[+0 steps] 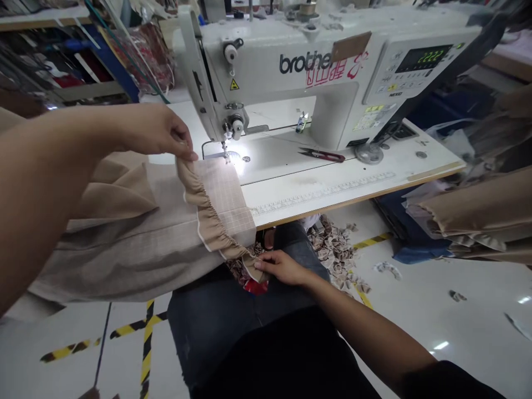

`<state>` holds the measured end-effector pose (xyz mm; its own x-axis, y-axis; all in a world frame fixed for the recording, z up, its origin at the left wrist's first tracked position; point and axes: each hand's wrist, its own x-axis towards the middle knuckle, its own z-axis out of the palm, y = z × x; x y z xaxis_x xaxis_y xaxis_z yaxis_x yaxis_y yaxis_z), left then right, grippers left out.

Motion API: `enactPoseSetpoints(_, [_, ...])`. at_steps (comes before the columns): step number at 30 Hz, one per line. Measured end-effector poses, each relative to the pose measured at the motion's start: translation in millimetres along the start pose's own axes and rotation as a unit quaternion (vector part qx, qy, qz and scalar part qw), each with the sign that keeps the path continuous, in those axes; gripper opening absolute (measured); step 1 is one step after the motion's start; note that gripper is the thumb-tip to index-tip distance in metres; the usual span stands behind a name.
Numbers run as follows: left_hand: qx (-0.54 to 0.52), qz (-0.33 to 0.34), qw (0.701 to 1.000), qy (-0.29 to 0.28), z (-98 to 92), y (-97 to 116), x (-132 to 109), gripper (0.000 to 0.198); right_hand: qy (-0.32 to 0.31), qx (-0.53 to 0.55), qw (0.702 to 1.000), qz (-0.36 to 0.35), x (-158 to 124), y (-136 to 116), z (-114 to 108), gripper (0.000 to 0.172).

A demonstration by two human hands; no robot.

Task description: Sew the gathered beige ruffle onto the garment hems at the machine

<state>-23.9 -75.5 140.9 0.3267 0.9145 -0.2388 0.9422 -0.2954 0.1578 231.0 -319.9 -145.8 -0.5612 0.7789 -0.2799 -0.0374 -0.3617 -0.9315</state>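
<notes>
Left forearm [54, 166]: bare, left of the sewing machine [266, 66]
Left hand [160, 130]: pinched on upper end of the gathered strip [209, 219]
Right hand [285, 267]: pinched on its lower end
Gathered strip: beige, puckered, pale-edged, across checked cloth [228, 191], in front of the machine

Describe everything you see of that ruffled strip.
The ruffled strip is tan and cloth-like, puckered along one edge, with white showing along parts of the other. It slants across the checked fabric, its lower end reaching past that fabric's edge. The left hand pinches its upper end near the sewing machine; the right hand pinches the lower end.
</notes>
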Motion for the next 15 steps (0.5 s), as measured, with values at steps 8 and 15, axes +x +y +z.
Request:
enactPoseSetpoints(8, [-0.214, 0.000, 0.976, -0.052, 49.8, -6, 32, 0.022, 0.016, 0.025, 0.999, 0.018, -1, 25, -11, 0.051])
enactPoseSetpoints(15, [-0.311, -0.024, 0.950, -0.017, 75.4, -10, 38, 0.023, 0.021, 0.028, 0.999, 0.030, -2, 27, -11, 0.051])
